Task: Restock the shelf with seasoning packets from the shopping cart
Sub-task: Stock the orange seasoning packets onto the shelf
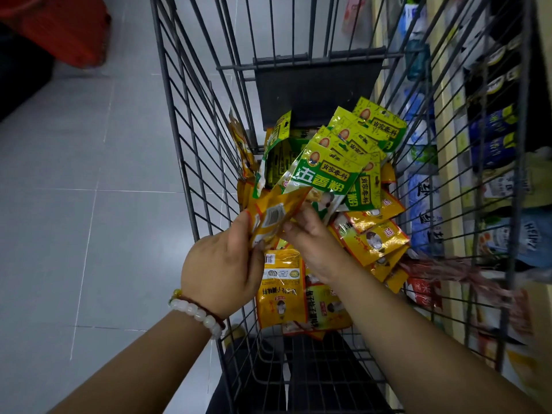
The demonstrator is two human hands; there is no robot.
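Observation:
I look down into a grey wire shopping cart [179, 121] with seasoning packets on its floor. My left hand [221, 264], a bead bracelet on its wrist, pinches an orange-yellow packet [274, 216] seen from its back side. My right hand [310, 243] grips the lower ends of a fan of several green packets [334, 171] raised above the pile. More orange-yellow packets [283, 291] lie flat near me, and others [373, 237] are stacked against the cart's right side. Further green packets [277, 150] lean at the far end.
The shelf [448, 144] runs along the right of the cart, its tiers stocked with blue, white and dark packets. A dark flap [313, 85] closes the cart's far end. Grey floor tiles [74, 204] lie to the left, with something red [68, 28] at top left.

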